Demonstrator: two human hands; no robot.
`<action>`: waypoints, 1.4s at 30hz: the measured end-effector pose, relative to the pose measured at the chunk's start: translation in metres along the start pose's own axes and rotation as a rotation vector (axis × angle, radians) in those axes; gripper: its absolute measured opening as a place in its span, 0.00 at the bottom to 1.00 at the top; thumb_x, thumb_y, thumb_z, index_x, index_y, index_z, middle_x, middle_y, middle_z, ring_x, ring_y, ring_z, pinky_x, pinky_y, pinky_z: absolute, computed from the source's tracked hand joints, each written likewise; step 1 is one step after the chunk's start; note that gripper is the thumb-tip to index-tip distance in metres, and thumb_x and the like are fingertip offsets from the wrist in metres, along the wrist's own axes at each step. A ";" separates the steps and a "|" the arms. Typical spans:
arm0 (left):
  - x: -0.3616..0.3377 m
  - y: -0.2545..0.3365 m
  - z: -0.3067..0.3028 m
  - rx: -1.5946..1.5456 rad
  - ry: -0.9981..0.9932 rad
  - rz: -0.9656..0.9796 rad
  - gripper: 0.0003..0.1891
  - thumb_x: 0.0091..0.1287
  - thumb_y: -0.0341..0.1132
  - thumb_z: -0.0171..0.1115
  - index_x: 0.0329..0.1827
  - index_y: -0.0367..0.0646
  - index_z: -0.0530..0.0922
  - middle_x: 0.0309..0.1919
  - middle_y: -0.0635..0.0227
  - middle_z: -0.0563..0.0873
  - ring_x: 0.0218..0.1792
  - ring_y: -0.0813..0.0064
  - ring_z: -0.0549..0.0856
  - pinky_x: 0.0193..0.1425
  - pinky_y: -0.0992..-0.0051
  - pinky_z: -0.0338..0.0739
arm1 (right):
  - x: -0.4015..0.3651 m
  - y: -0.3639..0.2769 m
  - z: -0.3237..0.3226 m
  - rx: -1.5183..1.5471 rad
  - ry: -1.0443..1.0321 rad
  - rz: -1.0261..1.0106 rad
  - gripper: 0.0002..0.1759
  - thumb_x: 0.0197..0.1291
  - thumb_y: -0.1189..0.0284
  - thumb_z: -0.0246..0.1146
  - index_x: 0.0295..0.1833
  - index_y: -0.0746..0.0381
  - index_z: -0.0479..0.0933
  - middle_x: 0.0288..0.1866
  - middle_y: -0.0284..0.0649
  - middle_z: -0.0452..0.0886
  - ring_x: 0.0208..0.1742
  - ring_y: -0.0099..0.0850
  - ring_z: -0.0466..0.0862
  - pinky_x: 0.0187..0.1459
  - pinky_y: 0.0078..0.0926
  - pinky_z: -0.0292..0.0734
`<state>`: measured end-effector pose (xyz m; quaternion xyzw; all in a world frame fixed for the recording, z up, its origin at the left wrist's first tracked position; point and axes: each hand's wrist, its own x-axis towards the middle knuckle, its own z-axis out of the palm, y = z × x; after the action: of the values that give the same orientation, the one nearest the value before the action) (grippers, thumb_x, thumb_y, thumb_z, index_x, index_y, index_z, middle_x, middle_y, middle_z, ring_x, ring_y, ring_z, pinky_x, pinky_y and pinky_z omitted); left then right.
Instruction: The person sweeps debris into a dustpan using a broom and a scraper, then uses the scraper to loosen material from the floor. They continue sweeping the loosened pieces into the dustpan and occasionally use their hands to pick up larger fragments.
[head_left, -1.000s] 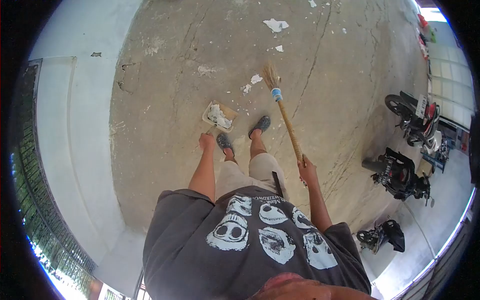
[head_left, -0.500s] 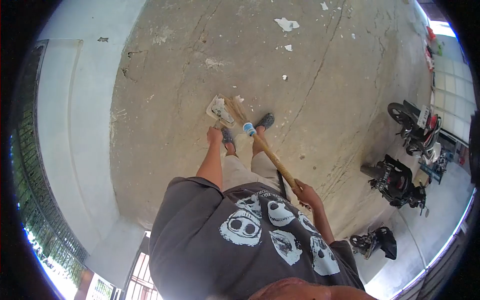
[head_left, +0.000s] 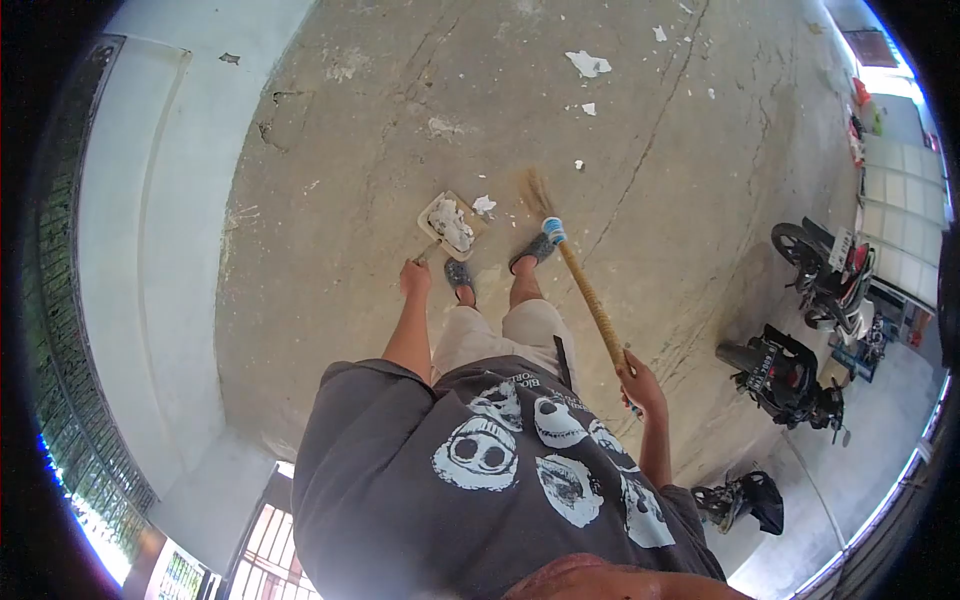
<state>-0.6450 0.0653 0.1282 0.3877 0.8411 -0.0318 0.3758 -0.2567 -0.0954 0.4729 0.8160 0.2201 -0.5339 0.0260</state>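
Note:
My left hand is closed round the short handle of a dustpan, which lies on the floor in front of my left foot. Pale, flaky debris is heaped in the pan, and one white flake rests just beyond its right edge. My right hand grips the upper part of a long broom. Its bristles reach the area ahead of my right foot, apart from the dustpan. A blue and white band circles the broom's neck.
White flakes are scattered on the cracked concrete floor farther ahead. Motorcycles stand along the right side, with a black bag below them. A pale wall runs along the left.
The broom has swung right, its bristles moving away from the dustpan, and my right hand has shifted slightly right. The white flake beside the pan is now uncovered. My left hand has moved slightly left.

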 end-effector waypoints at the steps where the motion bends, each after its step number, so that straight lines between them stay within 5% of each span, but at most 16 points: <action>1: 0.004 -0.006 0.000 0.011 0.001 0.015 0.17 0.61 0.43 0.53 0.46 0.40 0.73 0.41 0.53 0.81 0.44 0.55 0.80 0.44 0.58 0.74 | 0.003 -0.001 0.010 -0.016 0.047 0.003 0.26 0.61 0.65 0.55 0.65 0.55 0.61 0.15 0.35 0.70 0.12 0.22 0.70 0.14 0.24 0.68; 5: -0.008 0.003 -0.022 0.031 -0.070 -0.014 0.17 0.61 0.41 0.53 0.47 0.39 0.73 0.42 0.52 0.80 0.45 0.55 0.80 0.46 0.58 0.74 | 0.014 0.004 0.056 -0.005 0.104 -0.033 0.27 0.60 0.64 0.55 0.65 0.55 0.62 0.15 0.37 0.71 0.12 0.25 0.72 0.15 0.25 0.69; 11: 0.018 -0.014 0.005 0.055 -0.148 0.050 0.17 0.61 0.40 0.52 0.48 0.39 0.73 0.45 0.51 0.80 0.48 0.53 0.79 0.47 0.58 0.74 | -0.008 -0.010 0.104 -0.120 -0.179 0.045 0.26 0.60 0.64 0.52 0.65 0.55 0.62 0.19 0.41 0.75 0.14 0.27 0.74 0.16 0.26 0.71; 18: 0.022 -0.015 -0.009 0.034 -0.099 0.040 0.17 0.61 0.42 0.52 0.47 0.41 0.73 0.44 0.53 0.81 0.46 0.55 0.80 0.46 0.57 0.74 | -0.047 -0.006 0.092 -0.017 -0.202 0.052 0.25 0.61 0.62 0.54 0.64 0.54 0.64 0.17 0.32 0.69 0.14 0.20 0.69 0.15 0.21 0.66; 29: 0.020 -0.060 -0.040 0.070 -0.047 -0.036 0.15 0.61 0.43 0.53 0.45 0.44 0.74 0.41 0.57 0.82 0.44 0.59 0.81 0.44 0.56 0.74 | -0.042 -0.017 0.099 -0.047 0.010 -0.011 0.26 0.61 0.64 0.53 0.65 0.59 0.61 0.18 0.38 0.73 0.12 0.24 0.71 0.15 0.25 0.69; 37: 0.027 -0.068 -0.015 0.045 -0.079 0.023 0.16 0.61 0.42 0.52 0.48 0.44 0.72 0.44 0.57 0.81 0.46 0.56 0.80 0.48 0.56 0.72 | -0.033 -0.049 0.125 -0.254 -0.297 -0.071 0.24 0.62 0.63 0.50 0.63 0.56 0.62 0.24 0.44 0.77 0.16 0.31 0.77 0.19 0.29 0.74; 42: 0.039 -0.067 -0.012 0.040 -0.074 -0.010 0.16 0.61 0.42 0.52 0.48 0.44 0.72 0.44 0.56 0.81 0.47 0.57 0.80 0.48 0.56 0.73 | -0.065 -0.065 0.106 -0.275 -0.309 -0.055 0.23 0.62 0.63 0.50 0.62 0.56 0.64 0.24 0.43 0.77 0.16 0.29 0.76 0.18 0.28 0.73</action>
<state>-0.7138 0.0477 0.0953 0.3894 0.8277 -0.0648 0.3989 -0.3949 -0.0881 0.4971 0.7069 0.3063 -0.6182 0.1560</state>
